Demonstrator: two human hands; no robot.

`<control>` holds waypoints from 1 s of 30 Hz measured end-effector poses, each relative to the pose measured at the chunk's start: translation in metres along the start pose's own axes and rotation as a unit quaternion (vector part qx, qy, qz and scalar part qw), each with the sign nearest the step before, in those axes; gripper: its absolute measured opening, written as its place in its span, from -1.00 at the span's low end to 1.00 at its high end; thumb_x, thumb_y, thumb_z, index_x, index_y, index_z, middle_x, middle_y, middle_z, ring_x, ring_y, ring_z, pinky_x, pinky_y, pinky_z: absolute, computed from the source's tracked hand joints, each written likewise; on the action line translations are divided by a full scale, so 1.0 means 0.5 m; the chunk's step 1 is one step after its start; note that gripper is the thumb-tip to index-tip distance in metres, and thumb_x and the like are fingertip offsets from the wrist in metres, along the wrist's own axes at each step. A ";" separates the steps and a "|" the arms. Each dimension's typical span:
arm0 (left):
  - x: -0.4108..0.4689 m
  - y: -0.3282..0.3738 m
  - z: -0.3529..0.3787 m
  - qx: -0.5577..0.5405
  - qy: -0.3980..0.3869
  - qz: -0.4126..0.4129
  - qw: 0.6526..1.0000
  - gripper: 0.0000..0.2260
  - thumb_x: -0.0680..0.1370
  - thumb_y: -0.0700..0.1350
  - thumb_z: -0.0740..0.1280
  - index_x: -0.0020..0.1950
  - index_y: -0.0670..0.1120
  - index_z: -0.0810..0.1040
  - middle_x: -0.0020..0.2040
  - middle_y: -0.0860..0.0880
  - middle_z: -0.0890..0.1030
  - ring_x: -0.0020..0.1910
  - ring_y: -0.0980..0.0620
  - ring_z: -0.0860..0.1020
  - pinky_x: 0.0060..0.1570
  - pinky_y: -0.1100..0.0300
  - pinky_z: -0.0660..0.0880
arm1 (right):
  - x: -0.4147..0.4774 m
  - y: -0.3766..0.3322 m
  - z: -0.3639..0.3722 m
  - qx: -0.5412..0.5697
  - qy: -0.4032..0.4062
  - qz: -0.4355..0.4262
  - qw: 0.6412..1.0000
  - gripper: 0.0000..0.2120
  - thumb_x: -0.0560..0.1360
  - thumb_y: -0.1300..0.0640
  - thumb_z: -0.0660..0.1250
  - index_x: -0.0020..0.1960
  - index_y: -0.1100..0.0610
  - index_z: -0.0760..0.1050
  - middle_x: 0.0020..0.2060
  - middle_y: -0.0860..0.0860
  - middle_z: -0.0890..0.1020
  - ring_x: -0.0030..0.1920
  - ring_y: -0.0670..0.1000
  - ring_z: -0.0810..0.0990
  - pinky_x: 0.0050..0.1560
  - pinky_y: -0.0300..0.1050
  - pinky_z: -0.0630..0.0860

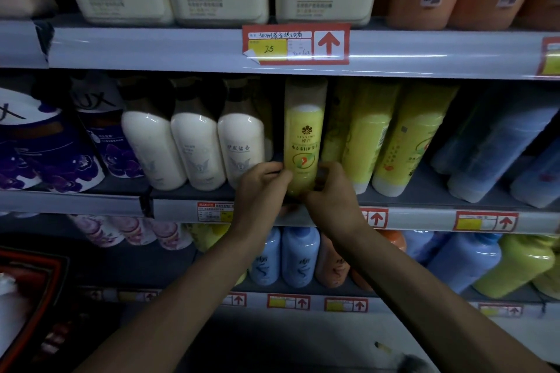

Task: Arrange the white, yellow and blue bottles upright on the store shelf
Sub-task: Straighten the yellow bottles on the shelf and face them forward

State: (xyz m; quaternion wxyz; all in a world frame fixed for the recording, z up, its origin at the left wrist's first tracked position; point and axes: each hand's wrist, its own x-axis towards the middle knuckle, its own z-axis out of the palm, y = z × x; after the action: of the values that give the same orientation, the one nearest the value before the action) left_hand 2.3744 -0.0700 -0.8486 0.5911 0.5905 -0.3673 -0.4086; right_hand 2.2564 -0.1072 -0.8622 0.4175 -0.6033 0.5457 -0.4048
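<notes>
White bottles: three glossy white plastic bottles with dark caps point(194, 145) stand upright in a row at the left of the middle shelf point(100, 204); judged done.
Left hand: left hand point(263, 188) closed on the lower left side of the bottle in hand.
Bottle in hand: yellow plastic bottle with a flower logo point(304, 142), upright at the shelf's front edge, between both hands; placement judged nearly finished.
Right hand: right hand point(331, 191) wrapped round its lower right side.
Yellow group: further yellow bottles point(394, 142) lean rightward; judged left to do.
Blue group: blue bottles point(500, 154) at far right, also leaning.

Single head-worn view, close, facing forward and down at shelf point(188, 206)
</notes>
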 end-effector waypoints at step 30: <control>-0.014 0.033 0.026 -0.046 -0.052 -0.054 0.996 -0.82 0.65 -0.08 0.30 0.04 0.03 0.71 0.04 -0.07 0.72 0.04 0.01 0.70 -0.22 0.01 0.70 | 0.022 -0.012 -0.023 0.132 -0.074 0.013 0.988 -0.56 0.52 0.42 0.38 0.38 0.18 0.54 0.11 0.16 0.72 0.14 0.13 0.71 0.23 0.18 0.64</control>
State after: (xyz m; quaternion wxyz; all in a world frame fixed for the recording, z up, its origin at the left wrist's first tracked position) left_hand 2.3608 -0.0693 -0.8312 0.5752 0.5595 -0.3456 -0.4864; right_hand 2.2483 -0.1186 -0.8522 0.5379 -0.5639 0.4627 -0.4226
